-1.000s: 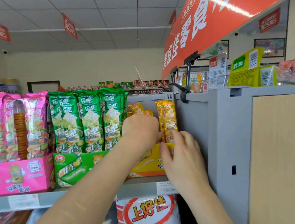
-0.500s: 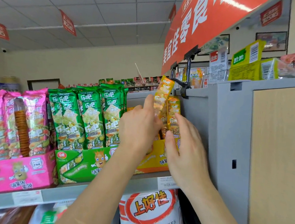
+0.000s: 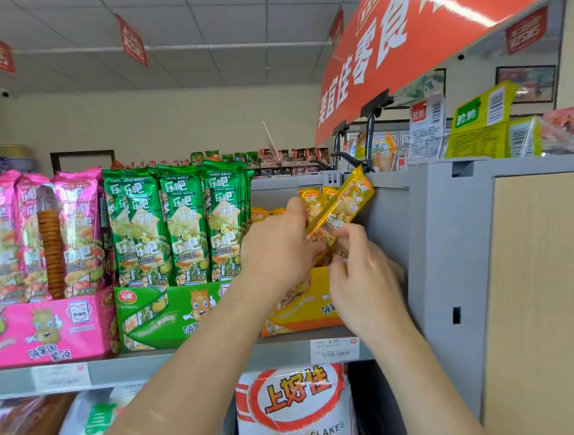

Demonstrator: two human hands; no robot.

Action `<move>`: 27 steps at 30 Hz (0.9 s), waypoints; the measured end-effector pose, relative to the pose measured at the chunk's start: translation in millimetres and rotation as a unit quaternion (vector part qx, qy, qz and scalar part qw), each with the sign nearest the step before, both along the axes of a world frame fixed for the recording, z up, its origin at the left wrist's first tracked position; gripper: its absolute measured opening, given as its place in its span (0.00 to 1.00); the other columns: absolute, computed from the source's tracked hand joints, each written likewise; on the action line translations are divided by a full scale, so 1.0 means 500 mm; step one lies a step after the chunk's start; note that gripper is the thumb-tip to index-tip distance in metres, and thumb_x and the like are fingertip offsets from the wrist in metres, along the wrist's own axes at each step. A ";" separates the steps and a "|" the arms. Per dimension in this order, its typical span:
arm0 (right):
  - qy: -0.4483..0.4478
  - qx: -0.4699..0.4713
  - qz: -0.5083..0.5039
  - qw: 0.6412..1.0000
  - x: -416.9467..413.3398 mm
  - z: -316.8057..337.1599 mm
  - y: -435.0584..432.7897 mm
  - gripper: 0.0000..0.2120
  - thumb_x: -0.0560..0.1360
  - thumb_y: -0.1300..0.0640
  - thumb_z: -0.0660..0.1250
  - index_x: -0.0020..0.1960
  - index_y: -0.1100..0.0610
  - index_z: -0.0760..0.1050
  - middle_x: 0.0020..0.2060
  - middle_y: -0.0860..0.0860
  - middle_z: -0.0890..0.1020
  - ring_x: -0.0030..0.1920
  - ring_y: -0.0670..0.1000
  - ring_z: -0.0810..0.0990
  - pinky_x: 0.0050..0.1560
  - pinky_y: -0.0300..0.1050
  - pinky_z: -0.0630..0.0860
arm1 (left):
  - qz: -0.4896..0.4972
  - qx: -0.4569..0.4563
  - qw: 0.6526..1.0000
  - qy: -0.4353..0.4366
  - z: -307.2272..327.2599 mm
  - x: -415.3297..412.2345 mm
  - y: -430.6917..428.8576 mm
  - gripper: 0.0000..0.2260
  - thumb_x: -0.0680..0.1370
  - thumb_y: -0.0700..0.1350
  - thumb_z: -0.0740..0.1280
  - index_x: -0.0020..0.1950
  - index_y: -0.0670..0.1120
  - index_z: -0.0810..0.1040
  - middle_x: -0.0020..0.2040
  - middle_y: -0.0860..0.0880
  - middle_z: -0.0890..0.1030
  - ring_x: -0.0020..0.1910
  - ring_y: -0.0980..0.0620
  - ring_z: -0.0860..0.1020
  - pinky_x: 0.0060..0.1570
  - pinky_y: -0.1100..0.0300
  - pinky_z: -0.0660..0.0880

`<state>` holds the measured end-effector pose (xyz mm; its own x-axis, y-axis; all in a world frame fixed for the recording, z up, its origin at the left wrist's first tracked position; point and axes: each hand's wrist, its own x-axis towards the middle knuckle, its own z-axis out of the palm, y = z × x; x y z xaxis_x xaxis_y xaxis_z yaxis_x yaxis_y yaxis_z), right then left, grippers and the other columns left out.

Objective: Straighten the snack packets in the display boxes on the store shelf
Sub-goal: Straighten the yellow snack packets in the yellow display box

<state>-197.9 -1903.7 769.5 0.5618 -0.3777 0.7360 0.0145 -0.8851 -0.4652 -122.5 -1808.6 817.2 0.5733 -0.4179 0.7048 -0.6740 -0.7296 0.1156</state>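
Both grips are narrow, pinched on one yellow packet [image 3: 344, 208]: the left hand [image 3: 276, 250] holds its lower side and the right hand [image 3: 366, 278] its bottom end. The packet tilts, top leaning right, just above the yellow box [image 3: 305, 311] at the right end of the shelf [image 3: 198, 361]. To do this well, turn it upright, face forward, and lower it level with the standing packets [image 3: 309, 202], at least two. There are three boxes: the pink box [image 3: 29, 327], the green box [image 3: 168, 314] and the yellow.

Bright, wide-angle warp, slight blur.
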 end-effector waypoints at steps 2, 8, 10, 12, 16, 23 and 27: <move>0.002 0.000 -0.020 1.000 -0.001 -0.010 0.002 0.12 0.79 0.55 0.62 0.60 0.57 0.72 0.55 0.55 0.81 0.60 0.58 0.75 0.57 0.51 0.69 | 0.010 -0.011 0.998 -0.053 -0.022 -0.012 -0.002 0.19 0.78 0.56 0.66 0.62 0.48 0.66 0.44 0.46 0.81 0.45 0.38 0.80 0.36 0.51 0.69; 0.066 -0.055 -0.047 0.995 -0.004 -0.015 -0.002 0.21 0.80 0.45 0.56 0.53 0.60 0.80 0.50 0.55 0.81 0.57 0.55 0.74 0.60 0.49 0.69 | 0.041 -0.016 0.997 -0.067 -0.042 -0.011 0.006 0.16 0.82 0.51 0.59 0.65 0.43 0.65 0.58 0.42 0.76 0.55 0.40 0.77 0.42 0.52 0.68; 0.063 -0.059 -0.049 0.995 -0.006 -0.015 0.000 0.21 0.80 0.45 0.56 0.52 0.60 0.81 0.50 0.55 0.81 0.55 0.55 0.75 0.59 0.49 0.70 | 0.015 -0.055 0.996 -0.072 -0.044 -0.022 0.009 0.16 0.82 0.51 0.59 0.65 0.43 0.65 0.58 0.43 0.75 0.55 0.41 0.77 0.44 0.52 0.69; 0.056 -0.059 -0.046 0.996 -0.008 -0.016 0.002 0.21 0.80 0.44 0.57 0.52 0.59 0.81 0.50 0.54 0.81 0.55 0.54 0.75 0.57 0.48 0.70 | -0.057 -0.158 0.982 -0.088 -0.048 -0.037 0.013 0.17 0.81 0.48 0.62 0.66 0.42 0.66 0.58 0.43 0.75 0.54 0.41 0.76 0.46 0.50 0.71; 0.064 -0.073 -0.034 0.995 -0.015 -0.019 0.004 0.19 0.81 0.46 0.58 0.53 0.59 0.80 0.51 0.55 0.80 0.58 0.55 0.74 0.59 0.46 0.67 | -0.197 -0.329 0.923 -0.038 -0.046 -0.073 0.030 0.15 0.79 0.45 0.68 0.61 0.49 0.66 0.54 0.50 0.79 0.51 0.48 0.80 0.47 0.48 0.76; -0.077 0.026 0.206 0.975 -0.085 -0.048 0.049 0.29 0.75 0.54 0.64 0.75 0.47 0.64 0.71 0.34 0.65 0.73 0.35 0.60 0.69 0.25 0.54 | -0.295 -0.446 0.845 0.009 -0.067 -0.127 0.093 0.19 0.72 0.50 0.74 0.57 0.54 0.69 0.45 0.56 0.83 0.40 0.58 0.83 0.40 0.58 0.79; -0.079 0.014 0.206 0.975 -0.111 -0.092 0.085 0.31 0.75 0.45 0.64 0.76 0.42 0.58 0.71 0.36 0.67 0.71 0.36 0.64 0.68 0.32 0.63 | -0.324 -0.458 0.822 0.100 -0.093 -0.148 0.107 0.15 0.69 0.50 0.75 0.52 0.57 0.74 0.44 0.53 0.84 0.40 0.51 0.83 0.40 0.49 0.81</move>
